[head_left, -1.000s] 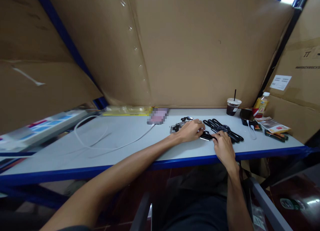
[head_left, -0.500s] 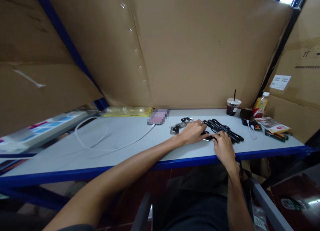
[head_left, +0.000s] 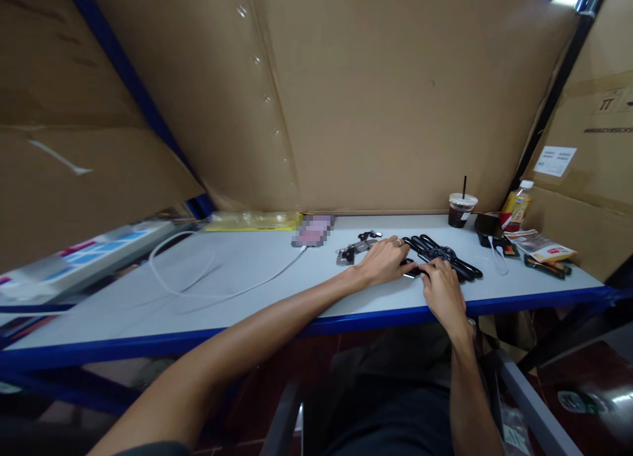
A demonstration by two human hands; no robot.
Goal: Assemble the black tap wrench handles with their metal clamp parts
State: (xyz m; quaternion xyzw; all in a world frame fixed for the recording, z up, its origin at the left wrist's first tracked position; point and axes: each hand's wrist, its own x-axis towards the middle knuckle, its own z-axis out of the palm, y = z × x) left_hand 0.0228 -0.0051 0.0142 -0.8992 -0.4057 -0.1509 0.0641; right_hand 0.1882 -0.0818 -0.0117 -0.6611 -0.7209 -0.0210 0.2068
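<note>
The person sat at the grey workbench (head_left: 247, 271), both forearms reaching out over its blue edge. The work in hand looked like fiddling with one small black part (head_left: 410, 269), which lay on the bench between the two hands, touching the near end of a pile of black-handled tools (head_left: 448, 253).

The left hand (head_left: 383, 263) lay palm down with its fingers bent over the part's left end. Whether it truly gripped or merely steadied the part, I could not tell. The right hand (head_left: 442, 292) was curled, its fingertips pinched on the right end.

Just left of the hands sat a few loose metal fittings (head_left: 353, 250). Further back a phone (head_left: 312, 230) rested with its white cable (head_left: 217, 286) looping across the bench. An iced coffee cup (head_left: 461, 210), a drink bottle (head_left: 515, 205) and some packets (head_left: 541, 248) stood well to the right.

By my reckoning, working that part any further called for a firm two-handed hold and for keeping it clear of the pile beside it.
</note>
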